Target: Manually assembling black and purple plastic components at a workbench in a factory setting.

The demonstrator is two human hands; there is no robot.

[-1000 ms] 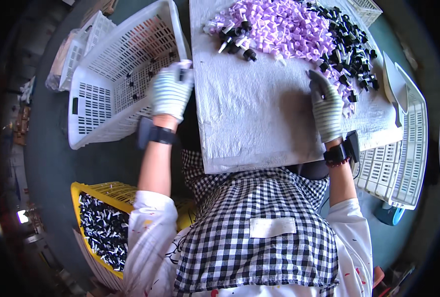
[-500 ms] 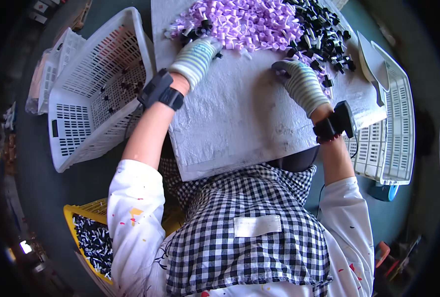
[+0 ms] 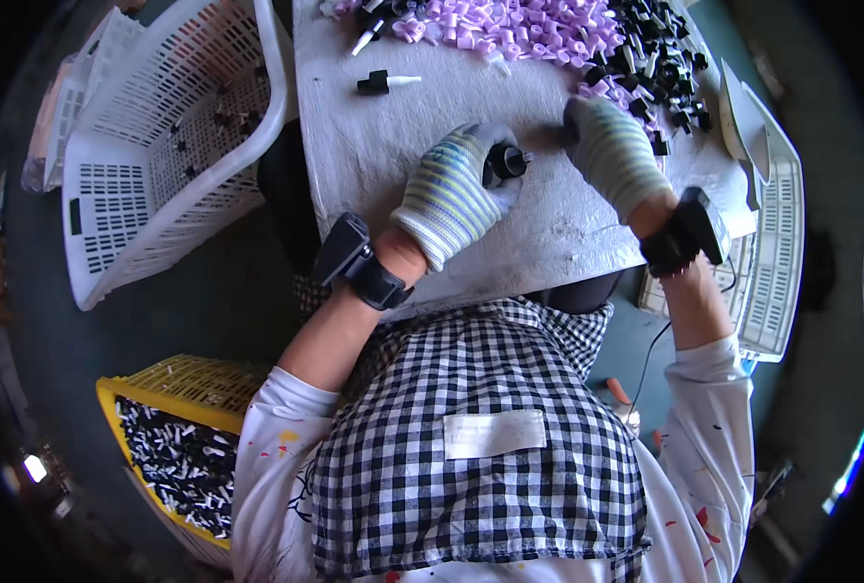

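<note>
My left hand (image 3: 461, 185), in a striped glove with grey fingers, is closed around a black cap (image 3: 506, 163) above the middle of the table. The cap's narrow end points toward my right hand. My right hand (image 3: 614, 151), gloved the same way, is a short way to the right, by the near edge of the pile. Its fingers are curled under, and what they may hold is hidden. Beyond the hands lie a heap of lilac caps (image 3: 519, 29) and a heap of black caps with white stems (image 3: 660, 68). One black cap with a white stem (image 3: 378, 83) lies apart at the left.
The table (image 3: 373, 136) has a wrinkled pale covering. A white basket (image 3: 126, 185) stands left, a yellow basket (image 3: 174, 374) of black-and-white pieces at lower left. At right are another white basket (image 3: 786, 243) and a white scoop (image 3: 743, 126) on the table's edge.
My left hand has come back from the heap toward me and to the right, now gripping a black cap. My right hand stays near the heap. The whole view has shifted a little.
</note>
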